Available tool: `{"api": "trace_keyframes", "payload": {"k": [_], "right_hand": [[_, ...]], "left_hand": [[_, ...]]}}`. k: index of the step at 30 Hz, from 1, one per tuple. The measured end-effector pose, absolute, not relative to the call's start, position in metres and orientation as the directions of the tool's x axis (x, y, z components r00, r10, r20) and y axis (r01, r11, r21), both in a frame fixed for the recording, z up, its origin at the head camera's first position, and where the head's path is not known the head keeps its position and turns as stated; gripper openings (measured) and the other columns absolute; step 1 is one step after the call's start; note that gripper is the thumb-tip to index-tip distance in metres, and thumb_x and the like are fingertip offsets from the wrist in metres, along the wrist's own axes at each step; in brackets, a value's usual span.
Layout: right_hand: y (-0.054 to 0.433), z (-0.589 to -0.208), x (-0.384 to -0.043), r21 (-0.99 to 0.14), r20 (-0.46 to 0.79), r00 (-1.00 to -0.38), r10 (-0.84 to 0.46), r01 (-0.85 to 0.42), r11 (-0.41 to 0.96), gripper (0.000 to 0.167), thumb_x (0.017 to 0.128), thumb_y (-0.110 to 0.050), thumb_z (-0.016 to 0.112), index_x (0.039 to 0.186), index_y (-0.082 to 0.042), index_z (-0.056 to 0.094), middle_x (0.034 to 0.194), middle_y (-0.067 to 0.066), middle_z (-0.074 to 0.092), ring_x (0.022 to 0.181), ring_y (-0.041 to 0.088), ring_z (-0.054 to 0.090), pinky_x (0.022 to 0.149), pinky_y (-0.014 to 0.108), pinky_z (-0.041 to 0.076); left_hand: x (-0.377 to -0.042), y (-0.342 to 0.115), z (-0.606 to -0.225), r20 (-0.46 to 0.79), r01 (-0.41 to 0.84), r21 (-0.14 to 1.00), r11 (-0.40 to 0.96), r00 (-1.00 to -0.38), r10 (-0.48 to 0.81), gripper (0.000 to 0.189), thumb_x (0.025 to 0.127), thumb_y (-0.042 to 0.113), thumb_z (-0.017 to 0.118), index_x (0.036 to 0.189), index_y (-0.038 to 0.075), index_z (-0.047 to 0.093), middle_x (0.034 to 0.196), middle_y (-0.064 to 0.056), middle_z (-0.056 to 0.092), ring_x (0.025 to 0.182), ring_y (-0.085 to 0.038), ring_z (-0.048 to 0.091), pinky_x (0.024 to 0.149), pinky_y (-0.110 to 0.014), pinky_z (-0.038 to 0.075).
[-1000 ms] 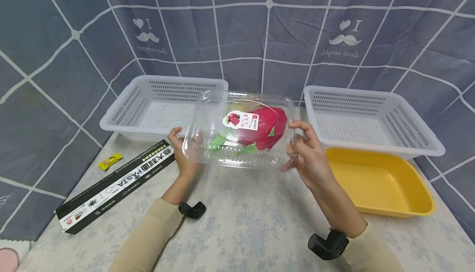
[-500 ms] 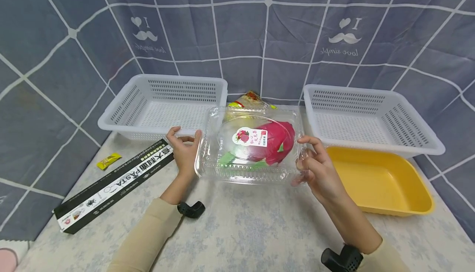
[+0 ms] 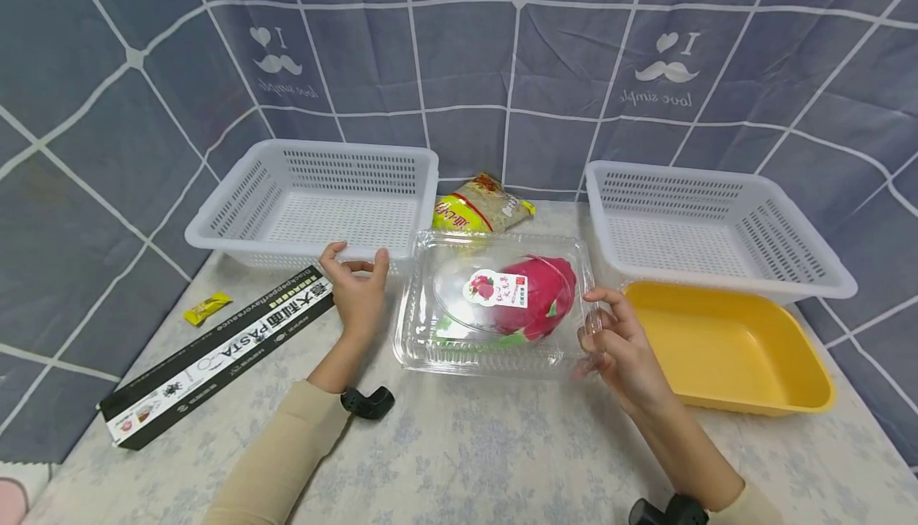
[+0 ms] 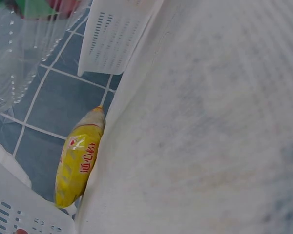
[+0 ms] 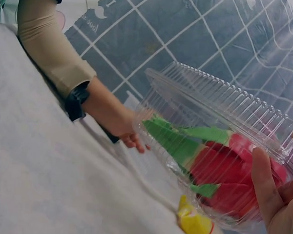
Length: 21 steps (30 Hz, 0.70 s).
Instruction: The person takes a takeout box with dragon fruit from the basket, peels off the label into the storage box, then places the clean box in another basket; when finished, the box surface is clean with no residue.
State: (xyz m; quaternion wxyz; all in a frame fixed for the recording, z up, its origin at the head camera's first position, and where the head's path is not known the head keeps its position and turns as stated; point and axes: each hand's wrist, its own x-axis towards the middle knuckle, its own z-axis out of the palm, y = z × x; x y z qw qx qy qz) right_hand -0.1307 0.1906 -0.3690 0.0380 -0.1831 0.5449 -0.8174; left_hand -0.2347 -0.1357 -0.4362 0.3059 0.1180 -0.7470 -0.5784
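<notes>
In the head view my right hand (image 3: pixel 627 350) pinches the right edge of a clear plastic clamshell box (image 3: pixel 430 342). Inside lies a pink dragon fruit (image 3: pixel 541 290) with green scales, under a white label. The right wrist view shows the box (image 5: pixel 185 92) held up above the table, thumb on its near side. My left hand (image 3: pixel 358 294) holds nothing; its fingers are bent loosely, apart from the box's left edge. It is by the front of the left white basket (image 3: pixel 308 252) and the end of a black pasta box (image 3: pixel 222 358).
Behind the clamshell lies a yellow and clear food bag (image 3: pixel 484 205) against the curtain. Another white basket (image 3: pixel 724 278) stands at the back right, with a yellow tub (image 3: pixel 731 350) in front of it. A small yellow packet (image 3: pixel 207 308) lies at the left.
The clamshell box has moved right and toward me in my right hand, lower in the head view. My left hand has come off its left edge, and the food bag behind shows more.
</notes>
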Motion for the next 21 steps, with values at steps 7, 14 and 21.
{"api": "trace_keyframes", "payload": {"k": [7,14,21], "right_hand": [[0.196,-0.387,-0.130,-0.893,0.252,-0.927,-0.279,-0.112,-0.435,0.055,0.083,0.015,0.033,0.119,-0.021,0.054,0.081,-0.004,0.046,0.066,0.005,0.050,0.051,0.025,0.055],[0.196,-0.403,-0.129,-0.916,0.178,-0.946,-0.271,-0.058,-0.398,0.056,0.082,0.015,0.035,0.118,-0.023,0.054,0.081,-0.005,0.045,0.066,0.004,0.050,0.050,0.024,0.054],[0.194,-0.414,-0.132,-0.929,0.126,-0.954,-0.271,-0.017,-0.370,0.054,0.082,0.015,0.038,0.117,-0.023,0.054,0.078,-0.005,0.042,0.063,0.004,0.046,0.049,0.025,0.053]], "left_hand": [[-0.236,-0.136,-0.437,0.323,0.177,0.936,0.304,-0.775,-0.543,0.059,0.089,0.035,0.070,0.129,0.014,0.031,0.082,-0.004,0.059,0.056,-0.009,0.053,0.054,-0.025,0.041],[-0.235,-0.136,-0.435,0.335,0.184,0.930,0.318,-0.778,-0.531,0.059,0.090,0.035,0.069,0.129,0.013,0.030,0.083,-0.004,0.059,0.056,-0.009,0.053,0.054,-0.025,0.041],[-0.235,-0.136,-0.436,0.339,0.189,0.929,0.317,-0.779,-0.527,0.059,0.090,0.036,0.068,0.129,0.014,0.030,0.083,-0.004,0.058,0.056,-0.009,0.053,0.053,-0.025,0.040]]}}
